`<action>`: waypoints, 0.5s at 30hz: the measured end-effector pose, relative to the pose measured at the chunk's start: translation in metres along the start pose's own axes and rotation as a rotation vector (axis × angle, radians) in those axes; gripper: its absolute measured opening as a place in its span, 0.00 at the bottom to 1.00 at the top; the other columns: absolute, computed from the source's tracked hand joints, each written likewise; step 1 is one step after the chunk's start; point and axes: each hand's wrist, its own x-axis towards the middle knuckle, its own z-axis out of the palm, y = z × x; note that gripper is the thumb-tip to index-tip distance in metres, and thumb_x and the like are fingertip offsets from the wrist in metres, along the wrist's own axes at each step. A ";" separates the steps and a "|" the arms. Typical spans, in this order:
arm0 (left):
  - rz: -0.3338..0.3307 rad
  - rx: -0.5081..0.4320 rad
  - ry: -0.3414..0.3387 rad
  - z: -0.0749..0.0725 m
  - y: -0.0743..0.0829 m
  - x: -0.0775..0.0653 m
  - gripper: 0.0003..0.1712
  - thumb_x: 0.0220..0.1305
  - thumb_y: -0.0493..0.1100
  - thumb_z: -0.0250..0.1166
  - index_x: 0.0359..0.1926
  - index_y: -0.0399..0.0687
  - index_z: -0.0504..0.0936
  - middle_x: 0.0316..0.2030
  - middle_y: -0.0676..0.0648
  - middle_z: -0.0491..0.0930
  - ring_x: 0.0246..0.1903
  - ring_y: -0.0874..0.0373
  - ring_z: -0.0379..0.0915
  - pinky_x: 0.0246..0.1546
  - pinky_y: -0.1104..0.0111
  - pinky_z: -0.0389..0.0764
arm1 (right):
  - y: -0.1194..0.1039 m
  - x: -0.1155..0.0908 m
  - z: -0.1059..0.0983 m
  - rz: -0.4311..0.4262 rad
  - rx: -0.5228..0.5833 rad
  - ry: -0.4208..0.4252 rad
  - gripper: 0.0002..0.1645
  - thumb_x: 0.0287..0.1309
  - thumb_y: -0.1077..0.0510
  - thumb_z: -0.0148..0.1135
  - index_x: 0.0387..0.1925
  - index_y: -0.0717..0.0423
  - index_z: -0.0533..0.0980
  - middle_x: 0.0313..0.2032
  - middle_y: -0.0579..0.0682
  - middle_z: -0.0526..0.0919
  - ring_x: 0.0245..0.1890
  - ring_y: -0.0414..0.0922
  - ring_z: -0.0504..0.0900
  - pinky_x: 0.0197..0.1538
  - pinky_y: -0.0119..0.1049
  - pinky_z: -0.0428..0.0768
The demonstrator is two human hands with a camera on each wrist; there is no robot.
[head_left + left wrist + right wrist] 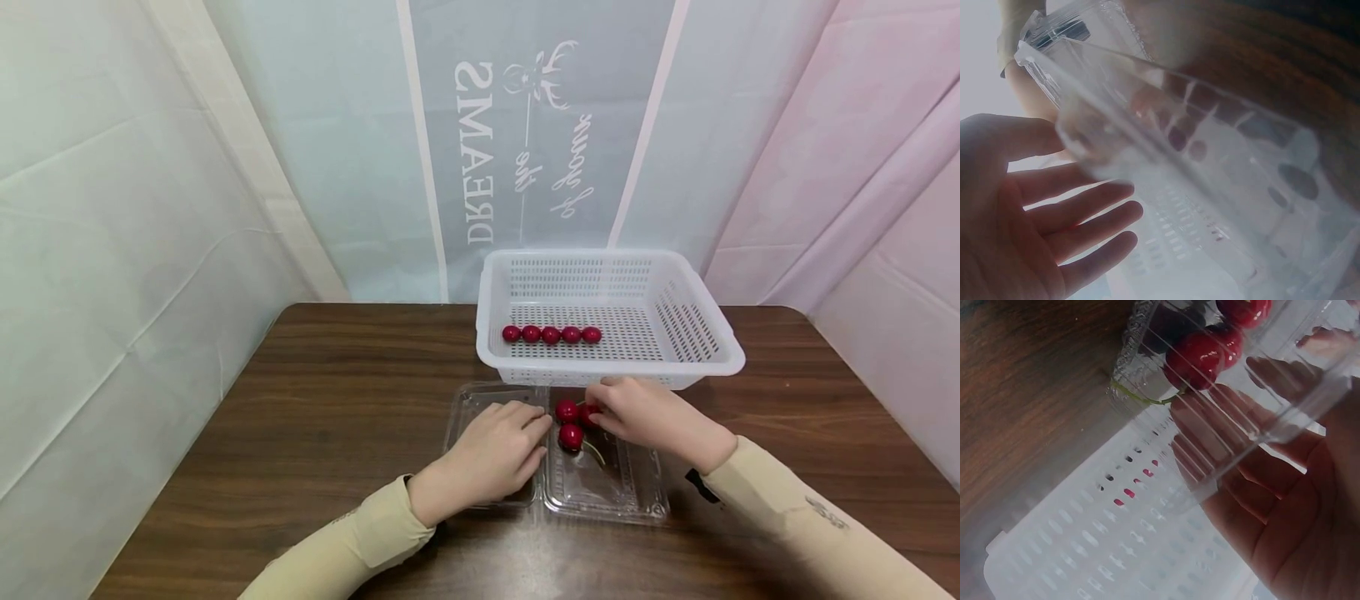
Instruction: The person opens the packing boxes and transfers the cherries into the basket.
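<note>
Pointing its stem (595,451) right and toward the person, one cherry (570,437) rests.

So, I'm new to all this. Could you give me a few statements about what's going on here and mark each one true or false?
1. Five cherries lie in a row in the white basket. True.
2. The right hand is at the cherries in the clear plastic box. True.
3. The basket stands closer to the person than the box. False: it stands beyond the box.
4. The box is closed. False: it is open, with its two halves side by side.
5. A green stem shows on a cherry in the box. True.
6. Both hands are inside the basket. False: the left hand is over the box's left half, and the right is at the box's cherries.
</note>
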 end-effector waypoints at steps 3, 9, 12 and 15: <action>0.000 0.001 -0.002 0.000 0.000 0.000 0.20 0.62 0.51 0.61 0.51 0.47 0.81 0.49 0.50 0.80 0.51 0.58 0.74 0.45 0.66 0.76 | 0.000 0.001 0.003 0.013 -0.018 0.008 0.08 0.48 0.57 0.71 0.26 0.51 0.77 0.23 0.42 0.77 0.20 0.32 0.71 0.24 0.28 0.72; -0.004 -0.003 -0.004 -0.001 0.000 0.000 0.20 0.62 0.51 0.60 0.52 0.47 0.81 0.50 0.50 0.80 0.51 0.58 0.74 0.46 0.66 0.76 | 0.001 0.003 0.010 -0.005 -0.023 0.018 0.10 0.46 0.55 0.72 0.26 0.53 0.77 0.22 0.43 0.77 0.19 0.34 0.72 0.23 0.28 0.72; -0.005 -0.005 -0.007 0.000 0.000 0.000 0.20 0.62 0.51 0.60 0.51 0.47 0.81 0.50 0.50 0.80 0.51 0.58 0.74 0.46 0.65 0.76 | 0.001 0.004 0.012 -0.027 -0.009 0.027 0.11 0.46 0.55 0.73 0.24 0.54 0.77 0.21 0.44 0.76 0.19 0.34 0.72 0.24 0.28 0.72; -0.006 -0.004 -0.009 -0.001 0.000 0.000 0.20 0.63 0.51 0.60 0.51 0.47 0.81 0.49 0.50 0.80 0.51 0.58 0.74 0.46 0.65 0.76 | 0.000 0.004 0.014 -0.032 -0.014 0.037 0.11 0.45 0.55 0.73 0.24 0.54 0.78 0.21 0.43 0.76 0.20 0.35 0.73 0.24 0.29 0.73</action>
